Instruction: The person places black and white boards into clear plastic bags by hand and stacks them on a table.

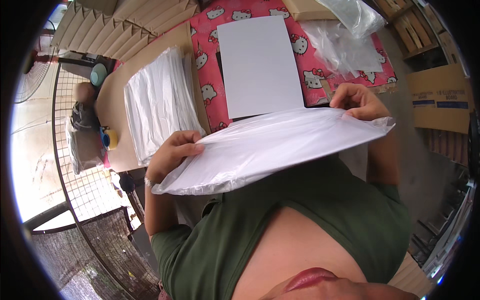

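In the middle of the frame both hands hold a flat white sheet in a clear plastic sleeve (272, 147), lifted above the table and close to the body; it runs from lower left to upper right, tilted slightly. The left hand (172, 152) clamps the sleeve's left end, thumb on top and fingers beneath, while the right hand (357, 100) pinches the upper right edge with curled fingers, where the plastic ends in a loose corner. By the look of it, the sheet is being seated or squared inside its sleeve, so the step in hand seems to be bagging; the next move probably calls for a steady hold on the left end and a fine pinch at the open right edge, keeping the film from crumpling. Above centre a bare white sheet (260, 65) lies on the red patterned cloth (212, 85). Left of it a stack of bagged sheets (160, 102) rests on brown cardboard (117, 100). Loose clear bags (345, 42) lie at upper right. Open room is narrow: a wire rack (80, 165) bounds the left, cardboard boxes (440, 97) the right.
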`<state>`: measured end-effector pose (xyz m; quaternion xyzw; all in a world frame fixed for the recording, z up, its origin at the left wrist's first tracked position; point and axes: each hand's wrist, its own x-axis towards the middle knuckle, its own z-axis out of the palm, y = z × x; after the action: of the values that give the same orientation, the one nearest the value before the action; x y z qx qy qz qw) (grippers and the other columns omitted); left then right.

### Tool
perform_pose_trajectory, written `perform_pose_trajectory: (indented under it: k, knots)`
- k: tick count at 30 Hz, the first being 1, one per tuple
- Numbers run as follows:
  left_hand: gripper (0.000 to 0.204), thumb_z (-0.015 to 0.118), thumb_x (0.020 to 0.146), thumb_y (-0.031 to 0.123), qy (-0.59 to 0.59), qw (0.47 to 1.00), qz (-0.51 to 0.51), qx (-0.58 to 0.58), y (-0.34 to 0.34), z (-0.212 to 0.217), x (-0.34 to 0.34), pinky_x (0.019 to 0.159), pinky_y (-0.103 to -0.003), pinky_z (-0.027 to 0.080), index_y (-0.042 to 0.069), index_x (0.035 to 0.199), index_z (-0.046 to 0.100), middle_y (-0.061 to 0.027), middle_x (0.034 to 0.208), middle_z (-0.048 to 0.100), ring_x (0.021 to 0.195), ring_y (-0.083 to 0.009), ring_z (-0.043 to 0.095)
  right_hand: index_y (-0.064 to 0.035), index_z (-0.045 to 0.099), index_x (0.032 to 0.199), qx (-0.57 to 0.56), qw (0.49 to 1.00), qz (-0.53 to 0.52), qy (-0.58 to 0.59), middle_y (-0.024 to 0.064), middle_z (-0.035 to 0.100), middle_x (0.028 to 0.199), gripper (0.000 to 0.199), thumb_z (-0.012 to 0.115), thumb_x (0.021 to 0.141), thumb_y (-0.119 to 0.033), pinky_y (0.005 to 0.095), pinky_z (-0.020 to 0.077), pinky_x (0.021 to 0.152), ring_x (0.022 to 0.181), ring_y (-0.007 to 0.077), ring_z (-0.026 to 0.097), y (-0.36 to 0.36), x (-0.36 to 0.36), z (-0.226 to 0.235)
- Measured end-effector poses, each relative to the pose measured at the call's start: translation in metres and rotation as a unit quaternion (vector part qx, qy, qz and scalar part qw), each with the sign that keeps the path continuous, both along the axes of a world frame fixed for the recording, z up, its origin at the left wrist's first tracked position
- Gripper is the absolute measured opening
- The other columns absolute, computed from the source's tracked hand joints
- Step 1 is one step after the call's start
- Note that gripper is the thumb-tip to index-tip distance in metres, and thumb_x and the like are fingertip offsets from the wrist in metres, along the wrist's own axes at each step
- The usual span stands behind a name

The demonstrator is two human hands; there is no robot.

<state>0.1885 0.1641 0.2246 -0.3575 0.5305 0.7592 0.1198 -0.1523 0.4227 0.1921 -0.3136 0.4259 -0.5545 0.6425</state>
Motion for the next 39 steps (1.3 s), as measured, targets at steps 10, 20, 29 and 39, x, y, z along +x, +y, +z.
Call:
perform_pose_trajectory:
  k: [10, 20, 29, 39]
  knots:
    - [0.011, 0.060, 0.083, 0.018, 0.012, 0.982, 0.130, 0.137, 0.004, -0.178, 0.000, 0.058, -0.020, 0.039, 0.011, 0.077, 0.054, 0.0057, 0.069, 0.052, 0.061, -0.0053, 0.047, -0.0043, 0.055, 0.096, 0.153, 0.981, -0.018, -0.115, 0.0009, 0.059, 0.084, 0.021, 0.064, 0.078, -0.004, 0.0216, 0.0474, 0.070, 0.075, 0.0080, 0.058, -0.011, 0.002, -0.129]
    - [0.010, 0.060, 0.085, 0.020, 0.068, 0.958, 0.265, 0.092, 0.013, -0.242, 0.002, 0.064, -0.020, 0.042, 0.011, 0.081, 0.057, 0.0059, 0.075, 0.056, 0.066, -0.0044, 0.050, -0.0040, 0.056, 0.099, 0.146, 0.986, -0.084, 0.012, -0.0010, 0.057, 0.084, 0.021, 0.064, 0.079, -0.008, 0.0215, 0.0436, 0.071, 0.074, 0.0075, 0.053, -0.018, -0.020, -0.200]
    - [0.023, 0.052, 0.086, 0.005, 0.109, 0.960, 0.212, -0.148, 0.034, -0.175, -0.007, 0.082, -0.022, 0.042, 0.005, 0.107, 0.059, -0.0019, 0.091, 0.059, 0.092, -0.0090, 0.053, -0.0031, 0.059, 0.097, 0.181, 0.952, 0.058, 0.239, -0.0038, 0.056, 0.080, 0.022, 0.063, 0.084, -0.020, 0.0197, 0.0394, 0.065, 0.071, 0.0041, 0.047, -0.019, -0.001, -0.135]
    - [0.035, 0.048, 0.079, -0.007, 0.076, 0.955, -0.009, -0.286, 0.016, -0.189, 0.006, 0.100, -0.031, 0.034, 0.007, 0.108, 0.063, -0.0109, 0.111, 0.061, 0.119, -0.0195, 0.046, -0.0068, 0.056, 0.085, 0.179, 0.959, -0.005, 0.220, -0.0049, 0.051, 0.070, 0.015, 0.061, 0.085, -0.021, 0.0192, 0.0373, 0.058, 0.064, 0.0029, 0.044, -0.030, -0.005, -0.202]
